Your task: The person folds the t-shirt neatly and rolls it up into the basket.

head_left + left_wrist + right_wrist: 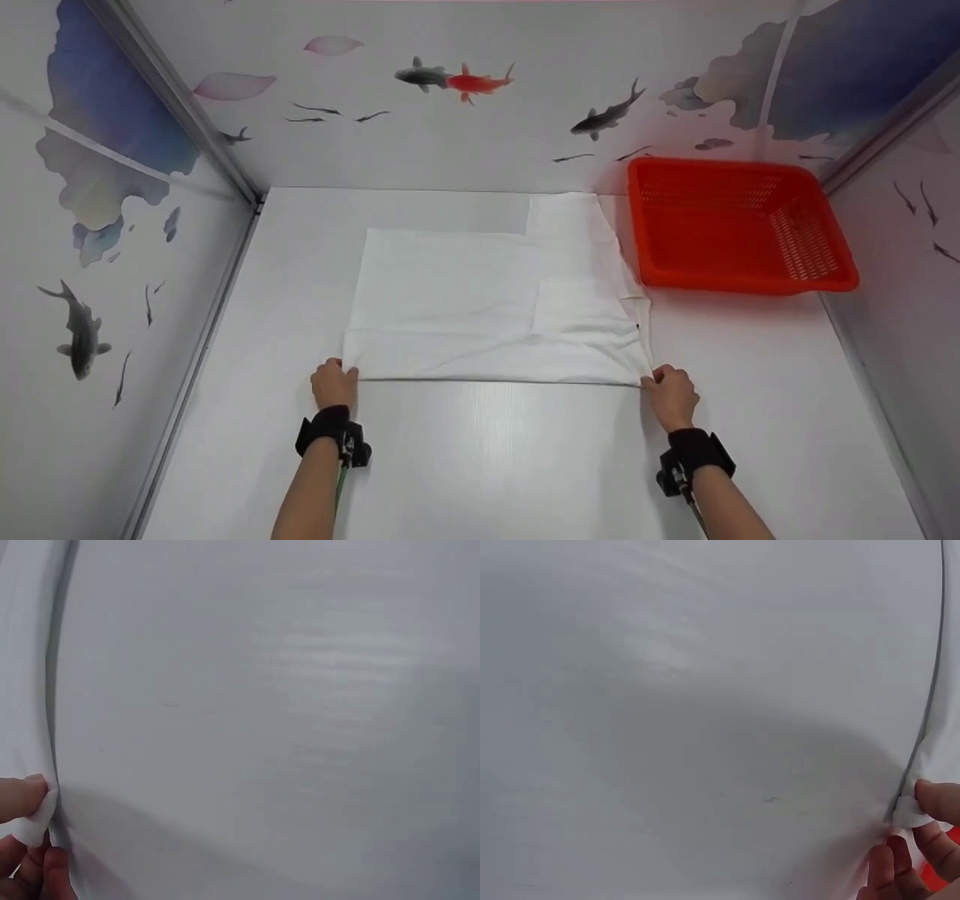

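Note:
A white T-shirt lies sideways on the white table, partly folded, with one sleeve sticking out toward the back wall. My left hand pinches the near left corner of the cloth; in the left wrist view the thumb presses on a bunched bit of the fabric. At the near right corner, my right hand pinches the cloth too, and the right wrist view shows its thumb on the gathered end. Wrinkles run across the right part of the shirt.
A red plastic basket with perforated sides stands at the back right, close to the shirt. White panels with painted fish enclose the table at the left, back and right. Each wrist wears a black strap with a camera.

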`<state>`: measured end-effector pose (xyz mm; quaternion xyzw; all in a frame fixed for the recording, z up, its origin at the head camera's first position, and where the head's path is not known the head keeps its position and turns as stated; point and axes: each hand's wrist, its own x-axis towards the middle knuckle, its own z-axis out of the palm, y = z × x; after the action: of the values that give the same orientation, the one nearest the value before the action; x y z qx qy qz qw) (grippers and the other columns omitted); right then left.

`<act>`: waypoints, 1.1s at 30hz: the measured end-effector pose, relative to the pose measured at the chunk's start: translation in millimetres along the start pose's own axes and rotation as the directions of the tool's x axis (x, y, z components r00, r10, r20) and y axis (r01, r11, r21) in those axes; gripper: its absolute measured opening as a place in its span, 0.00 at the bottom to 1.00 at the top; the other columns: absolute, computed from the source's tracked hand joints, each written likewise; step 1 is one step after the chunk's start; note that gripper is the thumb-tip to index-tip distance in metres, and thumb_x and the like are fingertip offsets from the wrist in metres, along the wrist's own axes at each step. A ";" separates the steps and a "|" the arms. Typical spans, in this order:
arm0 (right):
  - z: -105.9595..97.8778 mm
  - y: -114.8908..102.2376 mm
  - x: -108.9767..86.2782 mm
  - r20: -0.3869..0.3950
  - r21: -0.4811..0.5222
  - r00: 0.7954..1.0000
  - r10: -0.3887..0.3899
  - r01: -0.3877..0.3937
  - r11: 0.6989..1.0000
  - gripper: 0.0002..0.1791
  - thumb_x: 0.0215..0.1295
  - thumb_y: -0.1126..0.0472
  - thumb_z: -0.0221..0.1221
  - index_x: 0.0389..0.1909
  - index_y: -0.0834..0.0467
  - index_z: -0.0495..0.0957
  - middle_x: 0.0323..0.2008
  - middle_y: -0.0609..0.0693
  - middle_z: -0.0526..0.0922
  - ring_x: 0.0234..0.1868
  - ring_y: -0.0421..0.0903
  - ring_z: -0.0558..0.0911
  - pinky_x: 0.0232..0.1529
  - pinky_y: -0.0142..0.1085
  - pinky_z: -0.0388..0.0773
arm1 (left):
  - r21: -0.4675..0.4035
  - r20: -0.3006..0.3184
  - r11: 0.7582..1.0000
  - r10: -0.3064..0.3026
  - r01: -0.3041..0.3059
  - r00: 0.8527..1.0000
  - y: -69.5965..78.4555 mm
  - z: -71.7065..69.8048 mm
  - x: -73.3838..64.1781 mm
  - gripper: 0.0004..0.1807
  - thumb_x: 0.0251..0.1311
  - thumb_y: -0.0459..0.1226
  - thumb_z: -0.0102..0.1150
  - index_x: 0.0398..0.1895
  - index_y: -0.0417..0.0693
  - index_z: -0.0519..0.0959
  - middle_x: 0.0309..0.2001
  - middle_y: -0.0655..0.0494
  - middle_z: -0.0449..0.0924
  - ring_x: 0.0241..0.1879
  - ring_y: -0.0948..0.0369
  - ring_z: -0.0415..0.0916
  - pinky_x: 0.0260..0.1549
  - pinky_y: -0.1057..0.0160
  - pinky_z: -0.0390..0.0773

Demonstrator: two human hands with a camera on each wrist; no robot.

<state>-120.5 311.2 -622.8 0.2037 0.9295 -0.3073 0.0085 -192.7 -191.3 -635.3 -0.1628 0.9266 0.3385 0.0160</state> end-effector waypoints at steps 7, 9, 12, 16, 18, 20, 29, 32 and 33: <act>-6.5 9.6 -5.6 0.082 -0.018 0.996 -0.021 0.023 1.000 0.10 0.62 0.64 0.59 0.29 0.69 0.72 0.26 0.60 0.76 0.33 0.58 0.76 0.39 0.55 0.67 | -0.021 0.077 0.999 0.027 -0.026 0.997 -10.7 -13.7 -11.8 0.19 0.61 0.30 0.56 0.48 0.17 0.75 0.43 0.25 0.77 0.47 0.34 0.74 0.49 0.41 0.73; -7.8 12.9 -9.7 0.100 -0.016 0.995 -0.027 0.029 0.999 0.10 0.62 0.64 0.59 0.29 0.69 0.73 0.27 0.59 0.76 0.33 0.57 0.76 0.39 0.54 0.66 | -0.032 0.085 0.999 0.040 -0.037 0.996 -15.8 -17.1 -16.8 0.19 0.61 0.31 0.56 0.47 0.17 0.75 0.42 0.26 0.77 0.46 0.35 0.74 0.47 0.41 0.73; -8.3 18.4 -16.7 0.120 -0.017 0.992 -0.037 0.039 0.999 0.10 0.61 0.64 0.60 0.29 0.68 0.72 0.26 0.58 0.75 0.32 0.56 0.75 0.39 0.52 0.64 | -0.044 0.083 0.997 0.060 -0.057 0.995 -25.0 -20.1 -24.9 0.18 0.60 0.30 0.58 0.45 0.18 0.76 0.38 0.28 0.77 0.42 0.37 0.75 0.45 0.42 0.74; -8.7 23.7 -27.8 0.141 -0.013 0.988 -0.056 0.058 0.998 0.10 0.61 0.64 0.61 0.30 0.67 0.71 0.27 0.56 0.74 0.32 0.55 0.75 0.37 0.48 0.64 | -0.054 0.068 0.996 0.075 -0.072 0.995 -38.4 -22.4 -37.2 0.17 0.58 0.29 0.60 0.43 0.18 0.77 0.33 0.33 0.78 0.37 0.41 0.75 0.41 0.44 0.74; -9.8 26.2 -34.3 0.151 -0.013 0.987 -0.060 0.063 0.998 0.10 0.61 0.64 0.61 0.31 0.67 0.72 0.27 0.56 0.75 0.32 0.54 0.75 0.37 0.47 0.64 | -0.059 0.067 0.995 0.078 -0.074 0.995 -44.0 -23.4 -43.5 0.16 0.58 0.29 0.61 0.42 0.19 0.77 0.32 0.35 0.78 0.36 0.43 0.75 0.40 0.45 0.75; -11.3 28.8 -40.8 0.160 -0.017 0.986 -0.054 0.057 0.998 0.10 0.60 0.64 0.62 0.31 0.67 0.72 0.27 0.55 0.75 0.32 0.53 0.75 0.36 0.46 0.65 | -0.063 0.072 0.995 0.082 -0.077 0.994 -47.9 -24.7 -49.7 0.16 0.57 0.29 0.61 0.42 0.19 0.77 0.31 0.37 0.77 0.35 0.45 0.75 0.39 0.47 0.75; -20.2 38.7 -62.4 0.243 -0.015 0.969 0.048 -0.046 0.999 0.10 0.60 0.62 0.62 0.32 0.65 0.73 0.28 0.53 0.77 0.30 0.48 0.74 0.35 0.42 0.64 | -0.081 0.163 0.994 0.084 -0.071 0.983 -56.2 -35.6 -65.5 0.17 0.57 0.31 0.64 0.42 0.22 0.77 0.33 0.40 0.78 0.36 0.48 0.76 0.37 0.53 0.76; -26.5 35.5 -60.6 0.233 0.028 0.970 0.065 -0.074 0.997 0.12 0.60 0.60 0.63 0.34 0.67 0.75 0.30 0.53 0.78 0.31 0.46 0.74 0.35 0.40 0.66 | -0.092 0.168 0.994 0.079 -0.064 0.983 -56.5 -42.2 -59.9 0.16 0.56 0.32 0.65 0.42 0.25 0.77 0.31 0.44 0.78 0.33 0.51 0.75 0.34 0.58 0.74; -29.1 32.8 -58.1 0.216 0.045 0.975 0.060 -0.071 0.996 0.13 0.60 0.60 0.64 0.35 0.68 0.76 0.30 0.54 0.79 0.31 0.46 0.75 0.35 0.39 0.67 | -0.093 0.160 0.993 0.082 -0.068 0.984 -55.9 -44.6 -55.9 0.16 0.57 0.32 0.65 0.42 0.26 0.78 0.30 0.45 0.77 0.33 0.52 0.74 0.33 0.59 0.73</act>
<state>-51.5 330.1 -609.6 0.2001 0.9076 -0.3513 0.1133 -118.7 -243.4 -627.9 -0.1000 0.9119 0.3914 0.0721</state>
